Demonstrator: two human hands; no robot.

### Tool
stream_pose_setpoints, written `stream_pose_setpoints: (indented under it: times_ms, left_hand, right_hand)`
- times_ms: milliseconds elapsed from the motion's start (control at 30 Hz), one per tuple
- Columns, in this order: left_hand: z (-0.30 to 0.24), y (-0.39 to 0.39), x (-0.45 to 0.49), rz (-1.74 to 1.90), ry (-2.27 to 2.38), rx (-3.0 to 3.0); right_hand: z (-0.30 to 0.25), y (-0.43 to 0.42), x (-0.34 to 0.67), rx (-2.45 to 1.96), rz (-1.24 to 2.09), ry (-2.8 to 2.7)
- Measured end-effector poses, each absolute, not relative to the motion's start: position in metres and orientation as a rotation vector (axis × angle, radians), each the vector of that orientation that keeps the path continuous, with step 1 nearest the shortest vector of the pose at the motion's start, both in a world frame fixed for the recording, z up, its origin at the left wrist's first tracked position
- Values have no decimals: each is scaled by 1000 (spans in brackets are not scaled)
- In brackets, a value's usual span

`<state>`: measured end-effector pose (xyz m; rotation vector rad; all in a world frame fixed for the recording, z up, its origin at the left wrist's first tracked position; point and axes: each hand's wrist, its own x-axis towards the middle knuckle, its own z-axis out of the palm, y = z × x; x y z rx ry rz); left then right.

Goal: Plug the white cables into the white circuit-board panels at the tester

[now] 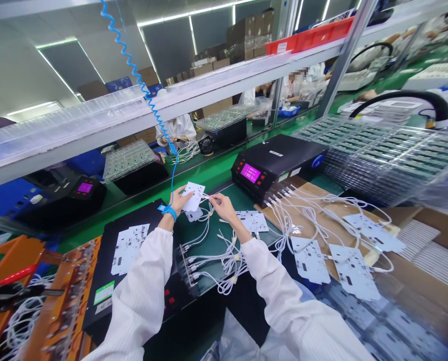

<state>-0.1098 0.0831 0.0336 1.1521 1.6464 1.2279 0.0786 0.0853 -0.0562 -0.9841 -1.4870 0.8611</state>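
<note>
Step in hand, as I read it: mating a cable to a board, mid-frame just above centre. Left hand (179, 201), blue wrist strap (168, 211) on it, pinches a small white board (193, 195) by its left edge, held up off the green bench (209, 176). Right hand (222, 204) has fingers closed on the end of a white cable (210, 199), right at the board's right edge. Plug seated or just short of it, can't tell, too small. Second board (194, 215) sits just below the held one. Coiled blue cord (141, 85) runs from the strap to upper left of frame. Loose cable bundle (227, 258) lies below the hands, spare board (252, 221) just right of the right hand, black tester (263, 168) with pink display further up right. Right of frame: wired boards (354, 273) laid out beyond a cardboard sheet (316, 193). My read: the mate calls for plug squared to the port, board held steady, light push; slack cables close by could snag
</note>
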Motion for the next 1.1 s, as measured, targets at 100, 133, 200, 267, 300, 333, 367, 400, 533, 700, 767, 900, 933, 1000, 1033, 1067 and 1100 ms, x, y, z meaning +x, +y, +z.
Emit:
stream_pose_setpoints:
  times_ms: [100, 133, 200, 267, 300, 333, 367, 400, 533, 700, 767, 900, 933, 1000, 1033, 1067, 1100]
  left_hand:
    - [33, 82, -110, 1230, 1650, 1160]
    - [32, 83, -110, 1230, 1653, 1167]
    - [31, 83, -110, 1234, 1657, 1190]
    - [31, 84, -111, 1245, 1662, 1231]
    - [31, 85, -111, 1253, 1671, 1256]
    - [31, 86, -112, 1261, 1688, 1281]
    - [31, 87, -112, 1270, 1715, 1306]
    - [31, 87, -113, 1276, 1748, 1333]
    - [33, 85, -114, 1260, 1890, 1516]
    - [35, 77, -101, 1141, 1964, 1805]
    - [34, 75, -97, 1097, 1967, 1887]
    - [31, 77, -96, 1039, 1978, 1989]
    - [31, 77, -97, 1031, 1982, 2005]
    - [30, 78, -98, 1018, 1984, 2032]
    - [30, 78, -98, 1012, 1983, 2042]
    - [30, 78, -98, 1007, 1983, 2049]
    - [31, 78, -97, 1001, 1983, 2054]
  right_hand:
    - [-54, 85, 78, -973, 838, -1503]
    - [-53, 84, 77, -968, 831, -1508]
    - [-51, 84, 77, -969, 817, -1516]
    - [-48, 83, 77, -984, 826, -1523]
    - [-47, 82, 77, -991, 830, -1523]
    - [-46, 81, 77, -995, 824, -1513]
    - [-46, 80, 77, -1001, 802, -1485]
    - [-45, 78, 76, -1011, 766, -1437]
    - [-41, 70, 69, -1057, 625, -1242]
    - [-30, 63, 48, -1037, 624, -1317]
    - [-26, 62, 40, -1011, 676, -1328]
    - [-20, 63, 27, -954, 737, -1295]
    - [-18, 63, 26, -950, 723, -1292]
    - [-17, 64, 23, -960, 689, -1289]
    - [-16, 65, 23, -968, 680, -1283]
    - [-15, 66, 22, -976, 676, -1276]
    - [-15, 66, 21, -985, 675, -1269]
